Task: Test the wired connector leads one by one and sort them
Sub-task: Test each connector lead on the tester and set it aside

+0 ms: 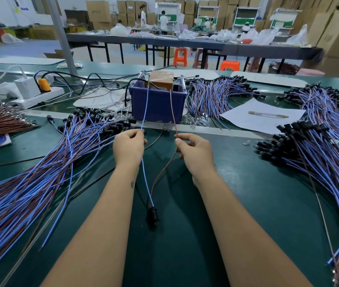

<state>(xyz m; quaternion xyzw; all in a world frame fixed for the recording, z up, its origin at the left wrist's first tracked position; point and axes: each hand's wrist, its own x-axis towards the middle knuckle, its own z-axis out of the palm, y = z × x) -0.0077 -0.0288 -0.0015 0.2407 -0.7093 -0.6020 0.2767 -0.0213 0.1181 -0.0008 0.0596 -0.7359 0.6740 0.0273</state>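
My left hand (128, 146) pinches the blue wire (145, 104) of one connector lead. My right hand (194, 152) pinches that lead's brown wire (173, 112). Both wires run up from my fingers to the tester in the blue bin (157, 104), their tips at its top. Below my hands the two wires hang down and join at a black connector (153, 215) lying on the green table between my forearms. A big pile of blue and brown leads (40, 175) lies to the left, another pile (325, 162) to the right.
A further bundle of leads (212, 96) lies right of the bin, beside a white sheet with a thin rod (267, 115). A power strip with plugs (38, 96) and brown wires (1, 121) sit at the left. People work at benches far behind.
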